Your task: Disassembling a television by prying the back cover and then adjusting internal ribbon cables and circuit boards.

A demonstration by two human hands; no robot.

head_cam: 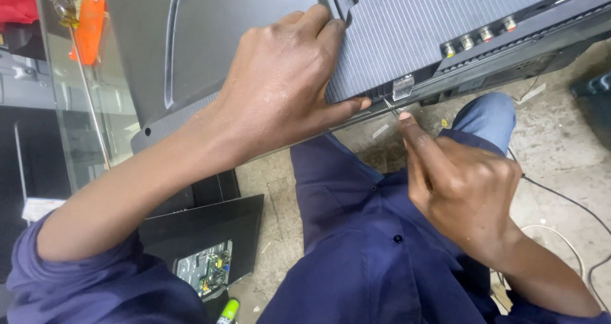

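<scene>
Two bare hands work at the lower edge of a dark grey TV back cover [254, 18], which lies across the top of the view with its ribbed panel [407, 25] running right. Left hand [286, 82] lies palm-down on the cover, fingers close together and curled over the ribbed panel's left edge near a small recess, thumb stretched right along the cover's bottom edge, pressing flat, not pinching anything. Right hand [461, 184] comes up from below, fingers folded into a loose fist around a thin metal tool [391, 107], forefinger laid straight along it; only the tool's tip shows, touching the cover's edge just beside the left thumb tip and right under a small clear plastic clip [403, 86]. How much of the tool sits inside the fist, cannot tell. Row of round sockets [480, 35] sits up and right of the clip, well apart from both hands. Open room: concrete floor [560, 146] shows right of the right hand, crossed by thin cables [566, 203]; below the edge the space is taken by the person's blue shirt and jeans knee [487, 117]. Left side is tight: glass shelf with an orange-handled tool [91, 18], and lower down a black panel with an exposed circuit board [207, 270] by the left elbow.
</scene>
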